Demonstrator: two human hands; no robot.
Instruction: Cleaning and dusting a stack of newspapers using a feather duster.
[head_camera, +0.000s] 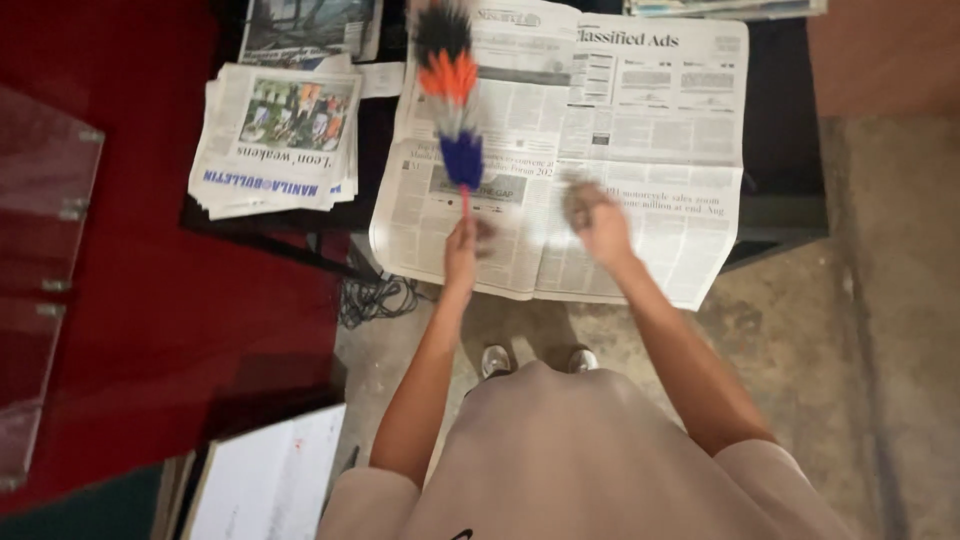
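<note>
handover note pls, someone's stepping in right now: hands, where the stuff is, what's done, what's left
Left hand: closed on the thin red handle of a feather duster, whose black, orange, white and blue head lies over the left page of the open newspaper.
Right hand: blurred, over the middle of the same newspaper; cannot tell whether it holds or presses anything.
Open newspaper is spread on a dark table, front edge hanging over it. A stack of folded newspapers lies to its left.
Done: paper spread out, duster on it.
Left: right page and the stack show no duster contact.
</note>
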